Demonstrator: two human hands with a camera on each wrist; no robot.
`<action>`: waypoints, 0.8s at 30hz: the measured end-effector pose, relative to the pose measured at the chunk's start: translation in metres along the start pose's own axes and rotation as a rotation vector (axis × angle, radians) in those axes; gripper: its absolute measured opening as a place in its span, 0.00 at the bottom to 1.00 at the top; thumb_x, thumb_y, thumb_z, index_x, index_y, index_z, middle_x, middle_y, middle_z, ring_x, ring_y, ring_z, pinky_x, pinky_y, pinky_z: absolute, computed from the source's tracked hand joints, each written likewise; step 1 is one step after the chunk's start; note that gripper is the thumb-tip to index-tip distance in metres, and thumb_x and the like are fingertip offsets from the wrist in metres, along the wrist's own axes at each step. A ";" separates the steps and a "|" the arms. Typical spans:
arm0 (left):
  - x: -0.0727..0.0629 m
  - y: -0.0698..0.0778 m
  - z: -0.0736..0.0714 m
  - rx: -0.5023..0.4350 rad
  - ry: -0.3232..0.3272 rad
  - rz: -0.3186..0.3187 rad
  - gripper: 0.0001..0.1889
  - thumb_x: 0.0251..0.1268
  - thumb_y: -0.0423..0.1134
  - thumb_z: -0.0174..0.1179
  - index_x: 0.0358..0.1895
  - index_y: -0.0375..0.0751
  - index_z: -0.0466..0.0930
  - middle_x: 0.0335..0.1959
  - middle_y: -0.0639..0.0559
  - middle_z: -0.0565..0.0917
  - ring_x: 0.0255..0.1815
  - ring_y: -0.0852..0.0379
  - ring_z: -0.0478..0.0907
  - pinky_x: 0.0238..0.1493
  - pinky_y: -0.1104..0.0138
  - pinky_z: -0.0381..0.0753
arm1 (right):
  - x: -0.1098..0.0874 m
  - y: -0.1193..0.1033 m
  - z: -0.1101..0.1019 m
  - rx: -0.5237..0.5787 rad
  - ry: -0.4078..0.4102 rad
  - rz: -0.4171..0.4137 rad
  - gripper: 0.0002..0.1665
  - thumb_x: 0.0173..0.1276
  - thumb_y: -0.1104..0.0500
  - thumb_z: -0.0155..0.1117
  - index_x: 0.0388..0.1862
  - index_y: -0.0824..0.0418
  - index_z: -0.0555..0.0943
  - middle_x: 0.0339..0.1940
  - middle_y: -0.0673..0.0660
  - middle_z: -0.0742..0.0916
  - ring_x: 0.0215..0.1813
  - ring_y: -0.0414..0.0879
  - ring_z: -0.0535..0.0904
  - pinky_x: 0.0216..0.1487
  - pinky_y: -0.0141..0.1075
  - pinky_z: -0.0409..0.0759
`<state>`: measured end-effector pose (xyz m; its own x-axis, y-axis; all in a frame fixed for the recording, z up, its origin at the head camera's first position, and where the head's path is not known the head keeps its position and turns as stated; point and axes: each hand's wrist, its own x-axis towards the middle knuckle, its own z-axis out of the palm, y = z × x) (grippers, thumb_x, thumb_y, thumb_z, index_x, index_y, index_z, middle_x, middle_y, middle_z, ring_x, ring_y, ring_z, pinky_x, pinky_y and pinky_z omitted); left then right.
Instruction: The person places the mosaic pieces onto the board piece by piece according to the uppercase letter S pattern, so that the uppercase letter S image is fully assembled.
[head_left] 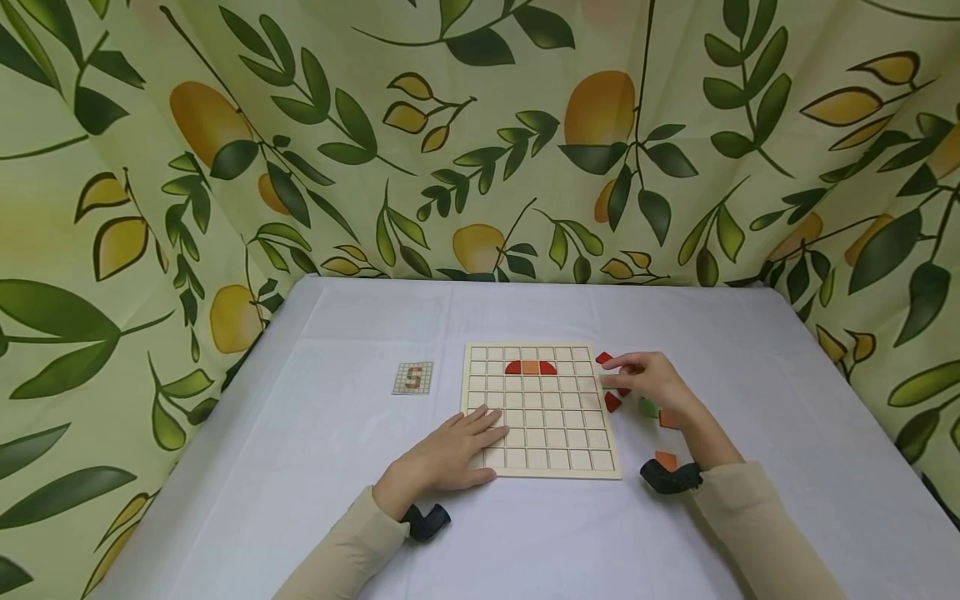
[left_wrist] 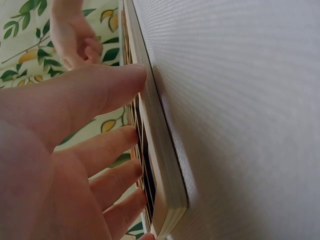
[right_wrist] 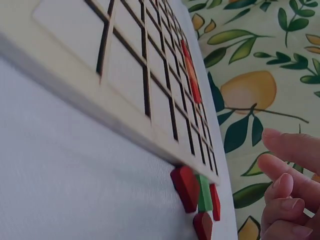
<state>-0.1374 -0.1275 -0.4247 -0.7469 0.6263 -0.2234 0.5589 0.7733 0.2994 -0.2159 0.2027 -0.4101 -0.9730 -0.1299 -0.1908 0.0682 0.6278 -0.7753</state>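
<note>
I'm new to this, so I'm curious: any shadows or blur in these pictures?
Head view: fairly even light, a soft shadow beside the right sleeve, fine detail on the card hard to make out; left wrist view: dim shade on the tablecloth beside the board; right wrist view: its nearest rim looks soft.

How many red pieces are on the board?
2: a red piece left and another right of the orange piece, near the far edge of the board. The left hand may hide more.

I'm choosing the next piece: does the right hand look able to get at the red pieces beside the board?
Likely yes: the right hand hovers close to the red pieces, apparently empty, and the right wrist view shows nothing standing in between.
</note>
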 end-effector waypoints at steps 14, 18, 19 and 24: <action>0.000 0.000 0.000 0.003 0.002 -0.009 0.33 0.67 0.52 0.56 0.74 0.51 0.60 0.79 0.51 0.57 0.81 0.49 0.51 0.78 0.50 0.57 | 0.016 0.019 -0.010 -0.049 -0.060 -0.002 0.24 0.60 0.58 0.70 0.52 0.71 0.81 0.21 0.46 0.75 0.29 0.40 0.68 0.31 0.30 0.67; 0.000 0.000 0.001 0.015 0.001 -0.008 0.33 0.67 0.52 0.56 0.74 0.51 0.60 0.79 0.51 0.57 0.81 0.49 0.51 0.78 0.51 0.57 | 0.019 0.022 -0.010 -0.060 -0.062 0.000 0.23 0.60 0.59 0.70 0.51 0.71 0.82 0.21 0.47 0.74 0.29 0.41 0.68 0.30 0.30 0.67; 0.000 0.000 0.001 0.015 0.000 -0.009 0.33 0.67 0.52 0.56 0.74 0.51 0.60 0.79 0.51 0.57 0.81 0.49 0.51 0.78 0.51 0.57 | 0.020 0.023 -0.010 -0.062 -0.062 0.003 0.22 0.59 0.60 0.70 0.51 0.71 0.82 0.21 0.47 0.74 0.30 0.41 0.68 0.30 0.31 0.67; 0.000 0.000 0.001 0.022 -0.002 -0.006 0.33 0.67 0.52 0.56 0.74 0.52 0.60 0.79 0.51 0.56 0.81 0.50 0.50 0.78 0.51 0.57 | 0.023 0.025 -0.008 -0.068 -0.059 0.027 0.22 0.59 0.59 0.71 0.50 0.70 0.82 0.22 0.48 0.74 0.31 0.43 0.68 0.30 0.31 0.66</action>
<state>-0.1375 -0.1274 -0.4257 -0.7496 0.6216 -0.2274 0.5621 0.7792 0.2772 -0.2380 0.2216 -0.4283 -0.9562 -0.1560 -0.2478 0.0772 0.6822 -0.7270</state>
